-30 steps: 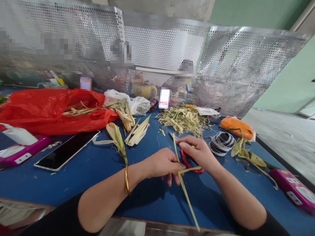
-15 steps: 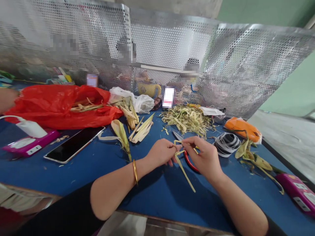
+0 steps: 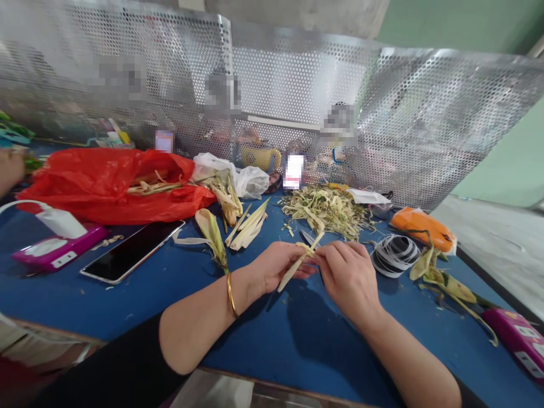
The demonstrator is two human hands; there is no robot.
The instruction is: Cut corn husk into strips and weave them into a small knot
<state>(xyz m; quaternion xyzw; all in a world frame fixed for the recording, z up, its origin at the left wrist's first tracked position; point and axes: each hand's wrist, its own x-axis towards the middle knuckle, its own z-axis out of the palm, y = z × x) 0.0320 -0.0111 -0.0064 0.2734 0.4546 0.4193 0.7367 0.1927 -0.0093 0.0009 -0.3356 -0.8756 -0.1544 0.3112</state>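
A husk strip [image 3: 297,266] was being worked between two hands in the air over the worktop [image 3: 259,334], on the near side of the shredded heap [image 3: 327,212]. It was bent across itself: one end pointed up toward the heap, and a broader tail slanted down and away from it, toward the wearer's left. Whether this was one strip or two crossed ones could not be told.

The left hand [image 3: 283,266], to the heap's near left, held the strip, its grip closed around the crossing. The right hand [image 3: 346,277], straight in front of the heap, had its fingertips drawn together at the crossing's other side, and its grip appeared to be pinching the strip there, though the knuckles hid the exact contact.

The step in hand looked like folding or passing one length over another, with the crossing not yet tight. The next move seemed to call for a steady left pinch while the right fingers brought the loose length round and drew it snug, gently, since dry husk might split.

A scissor blade [image 3: 307,236] lay just in front of the heap; loose husk pieces [image 3: 247,229] lay to its left.
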